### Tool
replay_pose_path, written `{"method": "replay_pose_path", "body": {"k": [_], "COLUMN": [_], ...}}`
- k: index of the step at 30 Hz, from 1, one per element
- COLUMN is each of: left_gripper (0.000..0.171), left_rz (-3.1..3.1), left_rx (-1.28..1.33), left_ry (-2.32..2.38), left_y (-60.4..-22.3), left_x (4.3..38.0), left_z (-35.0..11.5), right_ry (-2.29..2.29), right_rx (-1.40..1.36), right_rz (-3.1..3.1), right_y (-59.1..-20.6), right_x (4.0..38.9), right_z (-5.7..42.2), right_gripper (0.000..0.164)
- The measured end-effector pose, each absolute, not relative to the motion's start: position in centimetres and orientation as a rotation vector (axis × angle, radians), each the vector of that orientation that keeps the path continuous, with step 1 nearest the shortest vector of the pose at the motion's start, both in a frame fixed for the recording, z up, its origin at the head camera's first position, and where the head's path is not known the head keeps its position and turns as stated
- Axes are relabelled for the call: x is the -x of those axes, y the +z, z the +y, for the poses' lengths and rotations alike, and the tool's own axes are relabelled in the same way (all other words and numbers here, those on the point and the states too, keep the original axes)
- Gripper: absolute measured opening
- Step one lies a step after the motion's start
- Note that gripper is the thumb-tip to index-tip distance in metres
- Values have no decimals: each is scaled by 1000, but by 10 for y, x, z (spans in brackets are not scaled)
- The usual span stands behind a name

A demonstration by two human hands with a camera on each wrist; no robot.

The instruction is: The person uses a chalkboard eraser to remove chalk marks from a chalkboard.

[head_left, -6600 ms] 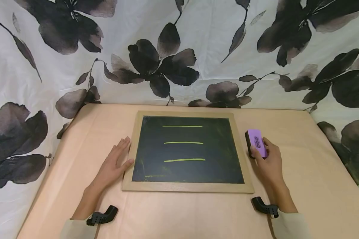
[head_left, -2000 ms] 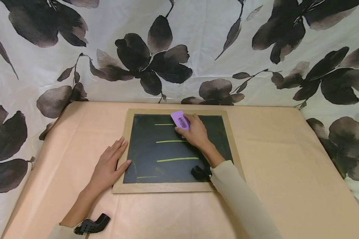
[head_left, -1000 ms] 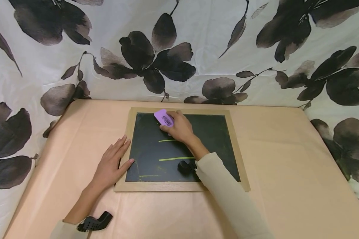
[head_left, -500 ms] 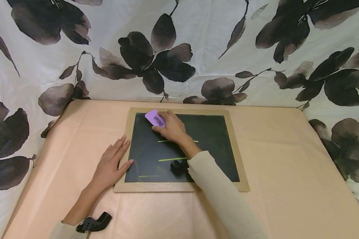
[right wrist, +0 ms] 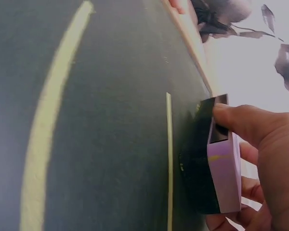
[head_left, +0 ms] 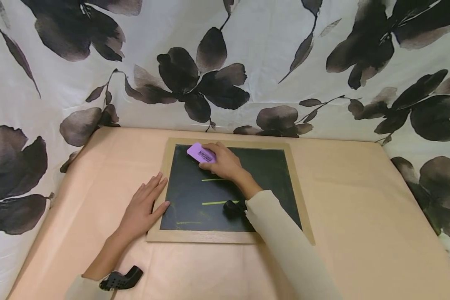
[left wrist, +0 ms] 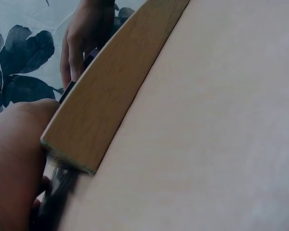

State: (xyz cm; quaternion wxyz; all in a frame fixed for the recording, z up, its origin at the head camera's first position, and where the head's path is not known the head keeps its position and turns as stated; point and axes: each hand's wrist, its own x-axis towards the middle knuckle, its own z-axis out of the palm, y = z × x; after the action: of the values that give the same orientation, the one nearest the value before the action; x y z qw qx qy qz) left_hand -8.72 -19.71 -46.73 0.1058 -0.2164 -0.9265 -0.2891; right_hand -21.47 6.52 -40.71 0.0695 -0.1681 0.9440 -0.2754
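A small chalkboard point(head_left: 277, 187) in a light wooden frame lies on the table. Near its upper left corner, my right hand point(head_left: 226, 164) grips a purple chalkboard eraser point(head_left: 201, 153) between thumb and fingers. In the right wrist view, the eraser's dark felt side point(right wrist: 197, 168) faces the board. Two yellow chalk lines show below the eraser: a middle line point(head_left: 211, 180) and a lower line point(head_left: 213, 203), both partly hidden by my right arm. My left hand point(head_left: 140, 208) rests at the frame's left side, fingers extended and thumb over the edge.
Faint yellow chalk smears point(head_left: 188, 223) mark the board's lower left. A pale table point(head_left: 360, 216) surrounds the board, with a floral curtain point(head_left: 262, 62) behind it. A black wrist device point(head_left: 121, 280) sits on my left wrist.
From the table right of the board, my right hand has carried the eraser over its top, leftward, then slightly back right. The top yellow line is gone. My left hand stays at the frame.
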Motion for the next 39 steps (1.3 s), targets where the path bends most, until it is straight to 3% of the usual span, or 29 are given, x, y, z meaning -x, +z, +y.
{"method": "replay_pose_path", "body": {"k": [39], "left_gripper": [65], "left_rz": [-2755], "left_rx": [620], "left_ry": [-820], "left_y": [-469], "left_x": [87], "left_z": [-197], "right_ry": [-798], "right_rx": [273], "right_rz": [2988], "right_y": [-413], "right_x": [190], "right_z": [202], "right_gripper": [66]}}
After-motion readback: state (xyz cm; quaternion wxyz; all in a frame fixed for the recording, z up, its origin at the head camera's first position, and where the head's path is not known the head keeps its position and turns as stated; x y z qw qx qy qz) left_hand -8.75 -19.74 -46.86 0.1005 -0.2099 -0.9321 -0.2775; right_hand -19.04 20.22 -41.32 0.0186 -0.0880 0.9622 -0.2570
